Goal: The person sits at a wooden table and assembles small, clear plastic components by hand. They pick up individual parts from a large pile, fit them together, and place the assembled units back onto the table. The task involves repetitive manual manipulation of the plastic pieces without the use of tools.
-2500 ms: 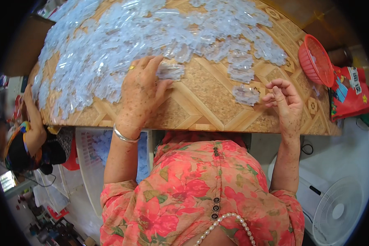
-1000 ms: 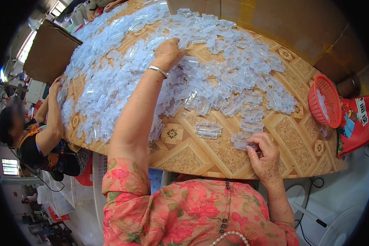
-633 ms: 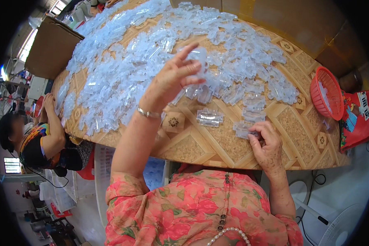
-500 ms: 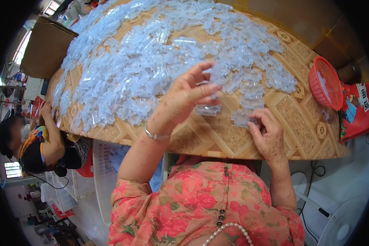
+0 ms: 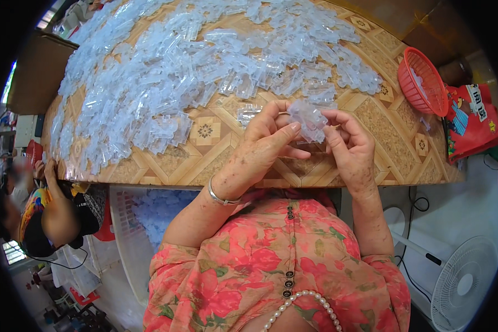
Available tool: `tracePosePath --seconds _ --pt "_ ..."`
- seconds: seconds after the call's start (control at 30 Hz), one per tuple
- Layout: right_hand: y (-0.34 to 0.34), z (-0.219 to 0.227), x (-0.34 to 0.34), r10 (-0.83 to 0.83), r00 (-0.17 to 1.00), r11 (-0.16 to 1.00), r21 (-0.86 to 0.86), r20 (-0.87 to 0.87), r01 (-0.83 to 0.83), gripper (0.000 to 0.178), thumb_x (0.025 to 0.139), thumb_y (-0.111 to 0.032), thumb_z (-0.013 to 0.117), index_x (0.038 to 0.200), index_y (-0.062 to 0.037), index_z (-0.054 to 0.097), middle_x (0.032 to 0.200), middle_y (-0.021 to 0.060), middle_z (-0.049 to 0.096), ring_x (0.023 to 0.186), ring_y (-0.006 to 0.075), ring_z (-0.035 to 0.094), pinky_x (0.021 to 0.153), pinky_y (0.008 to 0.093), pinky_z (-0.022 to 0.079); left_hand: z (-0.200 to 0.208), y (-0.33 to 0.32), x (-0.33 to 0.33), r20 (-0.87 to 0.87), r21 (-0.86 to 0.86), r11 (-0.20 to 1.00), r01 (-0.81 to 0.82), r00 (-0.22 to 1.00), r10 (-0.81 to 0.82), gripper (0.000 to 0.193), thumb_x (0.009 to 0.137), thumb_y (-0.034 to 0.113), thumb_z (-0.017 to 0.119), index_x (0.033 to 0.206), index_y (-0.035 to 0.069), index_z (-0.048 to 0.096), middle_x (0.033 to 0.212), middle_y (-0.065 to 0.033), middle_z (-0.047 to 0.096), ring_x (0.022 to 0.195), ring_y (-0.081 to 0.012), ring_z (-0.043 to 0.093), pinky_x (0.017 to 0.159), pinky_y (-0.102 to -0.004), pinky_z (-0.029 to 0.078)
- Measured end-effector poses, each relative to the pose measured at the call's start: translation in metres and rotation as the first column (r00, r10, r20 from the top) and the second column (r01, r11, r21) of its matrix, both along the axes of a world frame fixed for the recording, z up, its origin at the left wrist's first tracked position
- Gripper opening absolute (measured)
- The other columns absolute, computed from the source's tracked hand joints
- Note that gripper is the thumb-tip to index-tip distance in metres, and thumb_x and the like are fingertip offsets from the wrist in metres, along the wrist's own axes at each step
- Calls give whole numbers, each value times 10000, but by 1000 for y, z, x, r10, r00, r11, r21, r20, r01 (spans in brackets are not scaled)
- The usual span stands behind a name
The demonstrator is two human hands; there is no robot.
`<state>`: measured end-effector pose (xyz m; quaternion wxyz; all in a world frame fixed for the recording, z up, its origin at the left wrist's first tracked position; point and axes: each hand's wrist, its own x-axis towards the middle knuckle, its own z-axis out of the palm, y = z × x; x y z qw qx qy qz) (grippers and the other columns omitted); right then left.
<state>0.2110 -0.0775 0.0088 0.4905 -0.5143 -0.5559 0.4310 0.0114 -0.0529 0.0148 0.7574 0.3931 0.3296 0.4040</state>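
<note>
Between my two hands is a clear, lobed plastic piece point(image 5: 308, 123), raised above the near part of the table point(image 5: 227, 149). My left hand point(image 5: 268, 135) pinches its left side with thumb and fingers. At its right edge the thumb and fingertips of my right hand point(image 5: 351, 146) close on it. Clear, bluish plastic pieces point(image 5: 160, 83) lie spread in a wide layer over the table beyond my hands. A few more clear pieces point(image 5: 249, 114) rest just behind my left hand. How many layers I hold cannot be made out.
At the right stands a red plastic basket point(image 5: 426, 83), with a red printed bag point(image 5: 473, 124) beside it. A white fan point(image 5: 463, 283) is at the lower right. Below the table edge is a white crate point(image 5: 128, 243) holding bluish pieces. Another person point(image 5: 58, 216) sits at the far left.
My left hand has come down and my right hand has lifted off the table, so both now meet on the plastic piece. The view has shifted slightly.
</note>
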Motion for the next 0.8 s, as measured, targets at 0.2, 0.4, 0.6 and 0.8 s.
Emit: tracePosePath --seconds 0.2,0.4,0.6,0.8 --pt "5 3 3 56 998 998 -1 9 -56 217 1005 -75 657 1209 -13 696 952 -34 648 727 9 528 662 188 460 2 -3 -4 55 -4 997 75 996 -74 395 1068 192 565 1391 -33 539 1255 -172 676 1080 -273 720 787 -324 653" --pt "7 5 -4 89 996 996 1 -1 -89 228 987 -94 685 1205 -26 700 988 -22 651 776 29 546 678 199 474 -1 -5 -19 138 -95 995 5 990 8 452 1077 243 546 1421 -49 522 1293 -218 659 1102 -323 717 802 -340 660" --pt "15 13 -15 17 894 966 224 448 -131 274 901 -97 734 1168 -43 703 1066 52 695 890 182 633 745 303 529 -3 -1 -66 328 -70 966 -250 909 259 666 1117 459 356 1572 -24 298 1477 -346 476 1320 -418 572 1014 -396 591" --pt "30 9 -45 -8 682 871 340 731 -354 469 810 -150 785 1244 -35 647 1209 126 656 1131 340 594 985 457 473 -16 -5 -87 618 -148 960 -237 736 277 651 1133 426 294 1594 -28 229 1562 -389 306 1376 -449 500 1108 -446 521"
